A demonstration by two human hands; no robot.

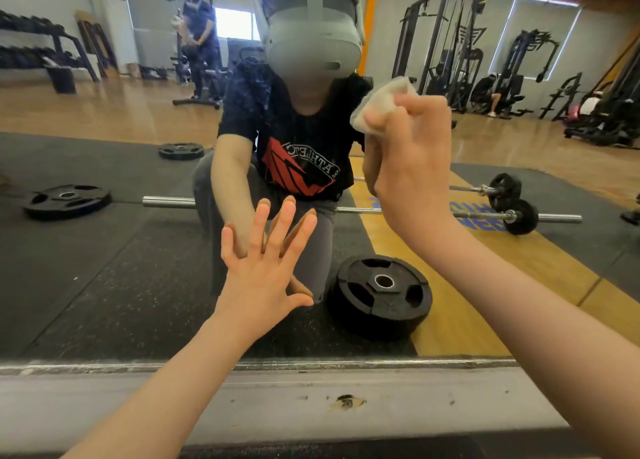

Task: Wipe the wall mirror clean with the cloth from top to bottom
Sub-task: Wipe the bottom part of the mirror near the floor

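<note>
- Mirror [104, 251] filled most of view, reflecting gym floor, barbell [433, 213] & plates; bottom edge met a grey ledge [277, 399] w/ a chipped spot.
- Left hand [263, 271] lay flat on glass low centre, fingers [282, 223] straight & spread, holding nothing.
- Right hand [408, 154] was up at right, fingers curled, pinching bunched cloth [377, 105] at the glass.
- Step, imo: press cloth flatter, pull straight down in overlapping strips.
- Room: open glass left & right; watch ledge at bottom; left palm may smear, wipe there last.
</note>
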